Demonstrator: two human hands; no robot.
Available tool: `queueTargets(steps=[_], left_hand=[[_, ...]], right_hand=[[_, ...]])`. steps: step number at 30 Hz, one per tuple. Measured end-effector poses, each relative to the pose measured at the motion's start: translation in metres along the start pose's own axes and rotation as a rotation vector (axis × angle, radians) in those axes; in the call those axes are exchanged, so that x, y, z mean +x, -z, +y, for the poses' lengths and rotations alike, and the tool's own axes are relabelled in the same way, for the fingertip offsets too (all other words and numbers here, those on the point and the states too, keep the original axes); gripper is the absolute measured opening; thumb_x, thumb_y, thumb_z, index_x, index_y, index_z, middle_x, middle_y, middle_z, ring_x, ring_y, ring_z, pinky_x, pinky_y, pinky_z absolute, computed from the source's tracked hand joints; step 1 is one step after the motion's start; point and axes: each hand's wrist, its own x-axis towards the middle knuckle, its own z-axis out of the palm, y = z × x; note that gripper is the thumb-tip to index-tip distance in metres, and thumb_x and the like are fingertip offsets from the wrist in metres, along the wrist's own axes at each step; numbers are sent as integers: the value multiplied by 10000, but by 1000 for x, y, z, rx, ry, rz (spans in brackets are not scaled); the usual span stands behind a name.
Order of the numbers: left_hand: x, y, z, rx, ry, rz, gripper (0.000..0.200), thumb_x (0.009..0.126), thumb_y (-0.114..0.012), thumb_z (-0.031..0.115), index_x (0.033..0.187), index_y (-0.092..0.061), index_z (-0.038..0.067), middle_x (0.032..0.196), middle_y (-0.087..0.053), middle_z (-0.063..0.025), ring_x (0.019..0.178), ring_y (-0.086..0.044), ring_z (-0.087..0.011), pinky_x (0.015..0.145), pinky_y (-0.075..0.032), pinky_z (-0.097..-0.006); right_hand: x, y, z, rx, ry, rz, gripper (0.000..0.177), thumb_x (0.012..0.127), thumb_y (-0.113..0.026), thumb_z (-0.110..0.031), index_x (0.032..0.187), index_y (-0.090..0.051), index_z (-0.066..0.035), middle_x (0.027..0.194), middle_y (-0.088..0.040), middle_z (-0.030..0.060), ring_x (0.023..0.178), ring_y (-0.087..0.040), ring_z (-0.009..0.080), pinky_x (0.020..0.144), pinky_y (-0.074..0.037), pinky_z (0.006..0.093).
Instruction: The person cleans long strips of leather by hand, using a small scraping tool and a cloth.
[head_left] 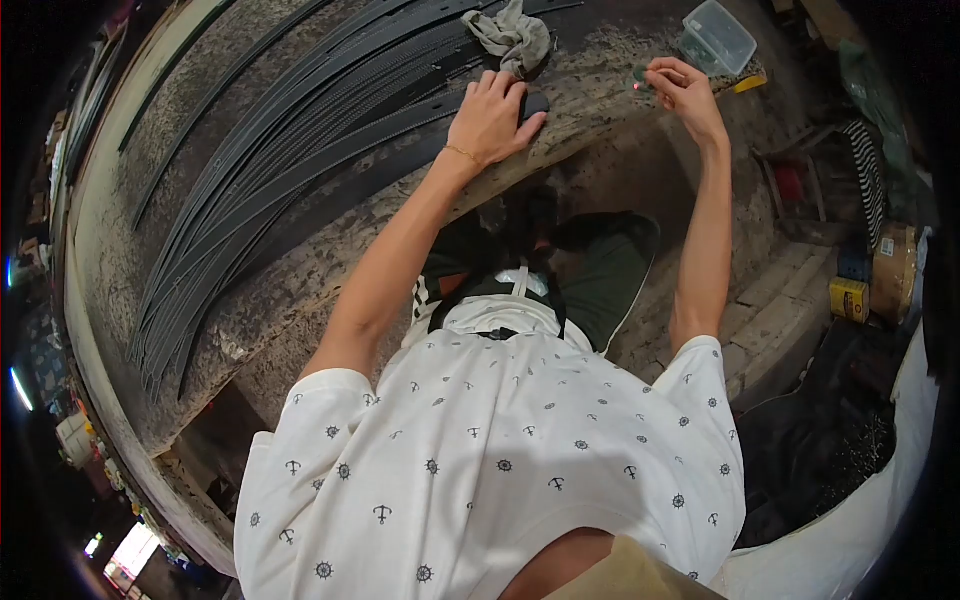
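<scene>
My left hand (490, 120) lies palm down with fingers apart over the end of a dark, belt-like strip (370, 142). The strip's rounded tip shows beyond the fingers near the bench edge. Beside it are many more long dark strips (250, 150), some with stitch-like rows along them. A crumpled grey cloth (512, 36) sits just past my left fingertips. My right hand (686, 97) is raised near the edge, thumb and fingers pinched at a small greenish thing (640, 76) with a bright red spot. I cannot tell what that thing is.
A clear plastic tub (717, 38) stands on the bench (290, 290) beyond my right hand. To the right are a yellow box (849, 299), a cardboard carton (893, 270) and a stool-like frame (795, 185). My legs are below the bench edge.
</scene>
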Motion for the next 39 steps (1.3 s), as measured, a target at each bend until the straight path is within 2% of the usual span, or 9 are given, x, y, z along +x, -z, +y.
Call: queueTargets(steps=[3,7,10,13,15,22,28,34,39], left_hand=[[1,-1,-4,-16,-17,-21,410,915,-678,346,1110,-650,-13,1050,-596,-131,1013,-542,-309,869,-437,-406],[0,-4,-6,-38,-29,-11,401,924,-680,333,1108,-644,-22,1052,-614,-143,1002,-557,-312,858,-444,-397],[-1,-3,-5,-102,-20,-2,364,934,-677,279,1103,-636,-40,1075,-621,-166,1010,-572,-340,889,-464,-400],[-1,-3,-5,-123,-9,-20,341,941,-672,246,1108,-631,-49,1092,-621,-178,1037,-578,-355,919,-477,-409],[1,-2,-5,-113,-13,-35,349,945,-668,253,1117,-630,-49,1089,-620,-179,1039,-578,-355,914,-478,-406],[4,4,-1,-218,105,-94,364,902,-680,204,1141,-569,-47,1100,-577,-223,983,-599,-393,864,-504,-426],[3,4,0,-228,104,-165,394,905,-691,221,1155,-564,-56,1097,-579,-222,981,-599,-394,852,-509,-423],[3,1,0,-200,52,-58,404,874,-736,224,1131,-592,-54,1070,-593,-208,939,-614,-383,818,-524,-418],[3,3,0,-227,65,-53,388,843,-767,204,1088,-620,-58,1031,-602,-202,888,-626,-367,769,-536,-399]], right_hand=[[-3,-14,10,346,69,133,278,928,-753,-217,1165,-731,-74,720,-596,-32,620,-483,52,559,-392,232],[-2,-30,18,381,137,132,331,915,-765,-225,1193,-724,-49,755,-627,-25,657,-527,62,585,-419,223],[11,-45,33,238,164,39,262,945,-727,-182,1145,-734,-12,945,-710,31,783,-612,94,658,-481,243],[23,-89,29,222,171,147,238,946,-725,-165,1135,-741,-20,936,-711,26,734,-597,78,631,-474,237],[26,-113,0,218,-62,175,157,947,-703,-129,1036,-715,0,843,-697,17,632,-592,64,561,-472,227],[29,-128,16,62,120,143,115,926,-699,-43,990,-734,47,781,-656,-17,642,-525,36,556,-405,216],[17,-129,3,81,81,57,86,919,-684,9,975,-725,62,779,-637,-14,653,-516,29,562,-385,202],[21,-134,19,22,232,109,83,913,-677,28,972,-724,64,799,-640,-12,664,-523,28,569,-386,199],[18,-131,19,27,167,128,86,894,-684,49,968,-724,67,825,-652,4,694,-543,39,588,-402,203]])
